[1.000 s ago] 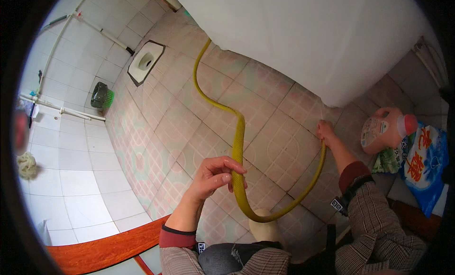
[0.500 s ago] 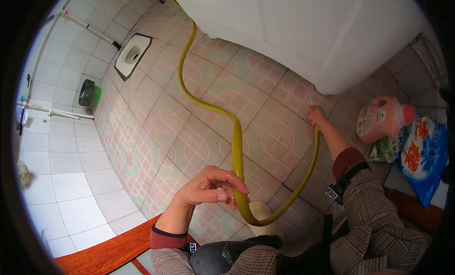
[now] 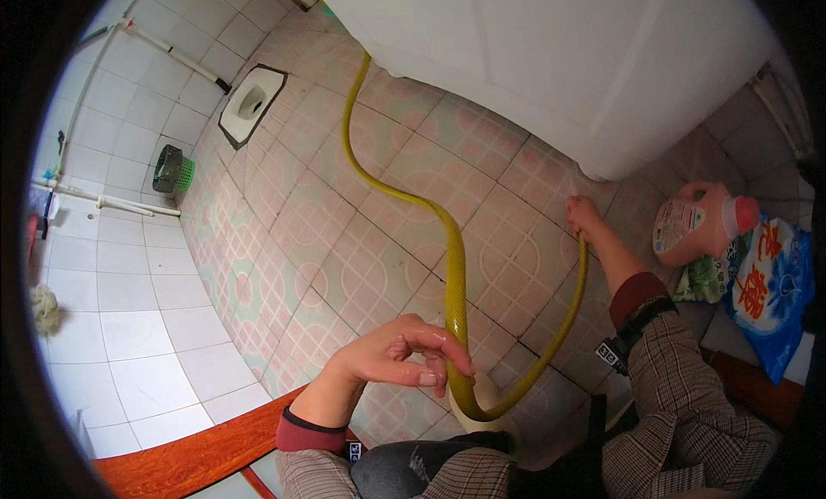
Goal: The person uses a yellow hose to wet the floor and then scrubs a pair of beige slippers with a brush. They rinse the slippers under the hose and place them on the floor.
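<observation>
Apparently aiming long yellow flexible hose (image 3: 456, 275), clasped in right grip (image 3: 583, 215), loosely hooked in left grip (image 3: 391, 350); likely needs steady aim.

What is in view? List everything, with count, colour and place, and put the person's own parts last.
Hose: 1, yellow, looping across the floor
Tiled floor: 1, pink and pale green, centre
Tiled wall: white, left
Bulky object: 1, white, top right
Squat toilet: 1, white, upper left
Mesh bin: 1, green, dark liner, by the wall
Pipes: several, mostly white, left wall
Jug: 1, pink, right
Bag: 1, blue and white, beside the jug
Wooden strips: 2, red-brown, lower left and right
Left hand: 1, bare, lower centre, fingers curled at the hose
Right hand: 1, bare, right of centre, gripping the hose
Sleeves: 2, plaid, red cuffs, bottom
</observation>
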`<state>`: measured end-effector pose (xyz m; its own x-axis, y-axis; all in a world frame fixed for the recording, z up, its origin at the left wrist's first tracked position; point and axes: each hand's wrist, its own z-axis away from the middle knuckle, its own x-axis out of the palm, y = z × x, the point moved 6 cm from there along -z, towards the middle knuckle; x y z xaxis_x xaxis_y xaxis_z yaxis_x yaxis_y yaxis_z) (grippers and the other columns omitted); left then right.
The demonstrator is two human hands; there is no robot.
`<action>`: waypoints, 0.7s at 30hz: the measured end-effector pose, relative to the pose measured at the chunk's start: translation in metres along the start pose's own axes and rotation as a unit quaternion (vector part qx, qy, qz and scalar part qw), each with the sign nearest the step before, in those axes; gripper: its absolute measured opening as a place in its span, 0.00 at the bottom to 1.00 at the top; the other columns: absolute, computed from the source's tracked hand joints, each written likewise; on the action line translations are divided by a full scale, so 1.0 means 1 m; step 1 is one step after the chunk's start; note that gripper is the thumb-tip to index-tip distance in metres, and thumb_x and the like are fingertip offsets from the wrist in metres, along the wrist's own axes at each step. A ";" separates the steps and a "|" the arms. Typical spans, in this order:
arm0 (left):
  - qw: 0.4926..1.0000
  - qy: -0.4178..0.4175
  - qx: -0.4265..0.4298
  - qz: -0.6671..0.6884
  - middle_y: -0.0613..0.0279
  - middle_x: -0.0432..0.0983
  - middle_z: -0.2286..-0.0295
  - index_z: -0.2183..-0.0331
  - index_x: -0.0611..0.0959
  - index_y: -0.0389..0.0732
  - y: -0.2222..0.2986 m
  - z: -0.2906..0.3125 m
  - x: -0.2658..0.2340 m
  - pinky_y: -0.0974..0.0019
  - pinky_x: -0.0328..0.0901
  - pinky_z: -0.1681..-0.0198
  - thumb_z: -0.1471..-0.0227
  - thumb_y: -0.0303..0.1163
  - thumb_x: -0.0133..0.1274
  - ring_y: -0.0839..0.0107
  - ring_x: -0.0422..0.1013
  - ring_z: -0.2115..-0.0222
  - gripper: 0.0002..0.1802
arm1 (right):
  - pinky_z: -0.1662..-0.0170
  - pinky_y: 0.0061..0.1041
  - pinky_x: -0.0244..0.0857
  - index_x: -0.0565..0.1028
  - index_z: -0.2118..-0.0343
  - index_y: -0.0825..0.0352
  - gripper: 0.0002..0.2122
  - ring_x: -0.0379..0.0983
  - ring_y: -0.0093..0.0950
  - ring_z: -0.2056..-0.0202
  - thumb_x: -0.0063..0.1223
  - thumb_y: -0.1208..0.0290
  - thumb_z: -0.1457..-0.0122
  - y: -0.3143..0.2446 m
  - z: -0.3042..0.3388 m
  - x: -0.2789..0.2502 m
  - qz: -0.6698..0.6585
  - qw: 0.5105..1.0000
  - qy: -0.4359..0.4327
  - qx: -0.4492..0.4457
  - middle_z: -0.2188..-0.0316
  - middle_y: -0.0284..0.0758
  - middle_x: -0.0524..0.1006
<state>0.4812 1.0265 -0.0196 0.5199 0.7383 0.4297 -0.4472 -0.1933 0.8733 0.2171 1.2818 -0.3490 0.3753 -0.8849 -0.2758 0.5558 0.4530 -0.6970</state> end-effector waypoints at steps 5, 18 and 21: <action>1.000 -0.002 -0.016 0.018 0.56 0.77 0.67 0.59 0.78 0.32 -0.003 -0.004 0.001 0.71 0.69 0.67 0.55 0.41 0.55 0.70 0.77 0.74 0.25 | 0.81 0.36 0.63 0.71 0.68 0.75 0.13 0.66 0.33 0.85 0.39 0.69 0.38 0.009 -0.021 0.026 0.411 0.893 -0.088 -0.162 0.79 0.42 0.71; 0.999 -0.022 -0.041 0.024 0.59 0.77 0.69 0.59 0.78 0.32 -0.007 -0.015 0.005 0.72 0.67 0.66 0.53 0.39 0.55 0.72 0.76 0.73 0.23 | 0.79 0.36 0.67 0.70 0.58 0.77 0.17 0.73 0.35 0.78 0.39 0.65 0.37 -0.027 0.066 0.092 0.416 0.867 -0.247 -0.119 0.69 0.48 0.74; 0.999 -0.019 -0.040 0.030 0.57 0.78 0.69 0.59 0.78 0.31 -0.010 -0.018 0.005 0.71 0.69 0.68 0.53 0.41 0.56 0.70 0.77 0.73 0.24 | 0.80 0.36 0.66 0.70 0.63 0.77 0.16 0.72 0.34 0.80 0.40 0.65 0.37 -0.022 0.073 0.097 0.395 0.884 -0.231 -0.092 0.73 0.46 0.73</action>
<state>0.4752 1.0434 -0.0304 0.5166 0.7013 0.4912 -0.5343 -0.1843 0.8250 0.2955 1.1938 -0.3118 0.8796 -0.1414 -0.4542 -0.1294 0.8477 -0.5145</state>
